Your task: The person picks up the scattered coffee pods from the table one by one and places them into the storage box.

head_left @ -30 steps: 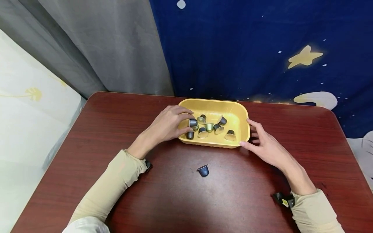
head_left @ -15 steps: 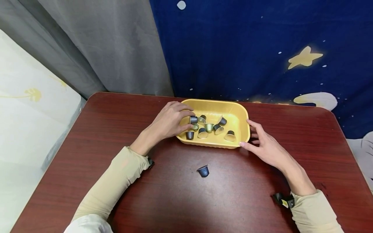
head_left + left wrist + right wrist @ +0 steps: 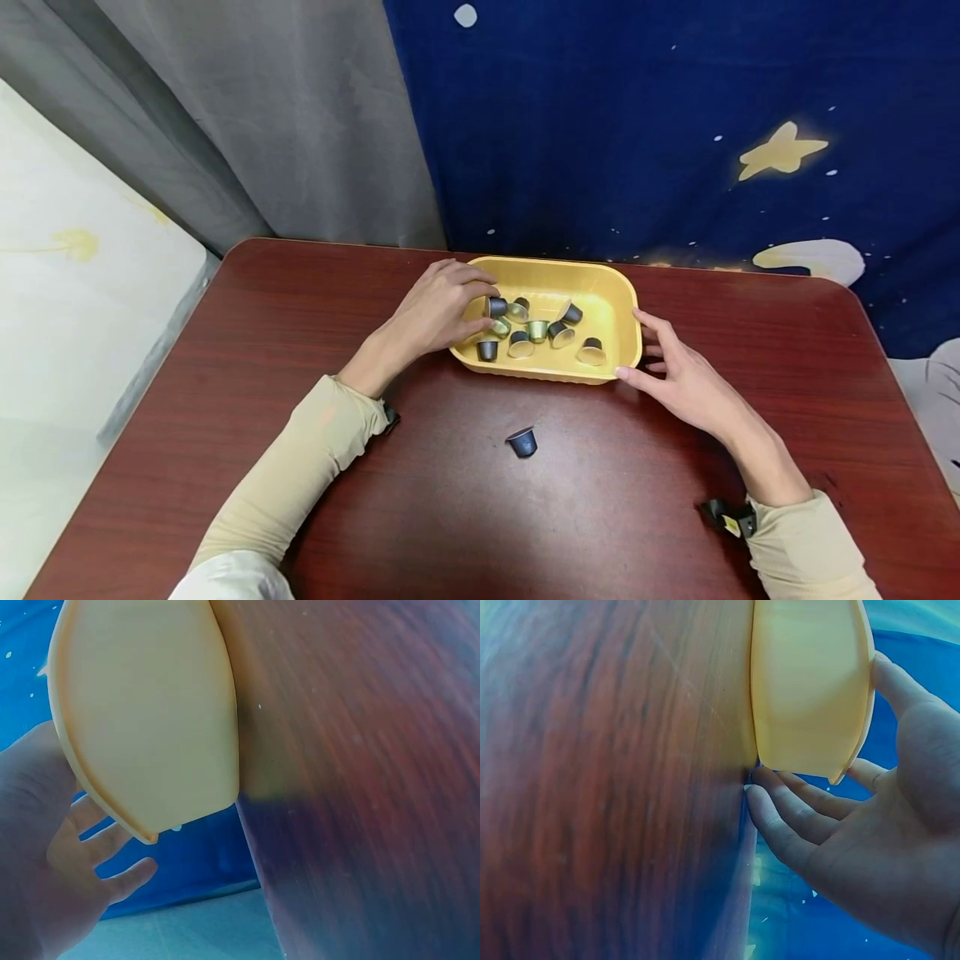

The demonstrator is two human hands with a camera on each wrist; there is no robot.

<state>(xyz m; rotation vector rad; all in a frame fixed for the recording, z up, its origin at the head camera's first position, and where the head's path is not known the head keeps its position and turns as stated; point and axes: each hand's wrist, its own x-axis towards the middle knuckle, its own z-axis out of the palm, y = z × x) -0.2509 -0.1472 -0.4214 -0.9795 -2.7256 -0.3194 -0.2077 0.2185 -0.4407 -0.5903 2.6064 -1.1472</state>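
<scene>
A yellow tray (image 3: pixel 609 293) sits on the dark red table (image 3: pixel 450 517) and holds several small coffee capsules, dark and gold. My left hand (image 3: pixel 483 310) reaches over the tray's left rim and pinches a dark capsule (image 3: pixel 498 307) between thumb and fingers. My right hand (image 3: pixel 651 357) lies against the tray's right wall with straight fingers and its thumb at the front corner. One dark capsule (image 3: pixel 522 442) stands alone on the table in front of the tray. The right wrist view shows the right hand (image 3: pixel 870 825) under the tray's outer wall (image 3: pixel 810 682). The left wrist view shows the tray's outer wall (image 3: pixel 150 720) and the fingers (image 3: pixel 97 847) beyond it.
A grey curtain (image 3: pixel 262 125) and a blue starry cloth (image 3: pixel 637 125) hang behind the table's far edge. A pale cushioned surface (image 3: pixel 67 292) lies off the left edge. Bare tabletop stretches to the left, right and front of the tray.
My left hand has drawn the pinched capsule slightly up and back over the tray's left end. The right hand stays against the tray. The loose capsule has not moved.
</scene>
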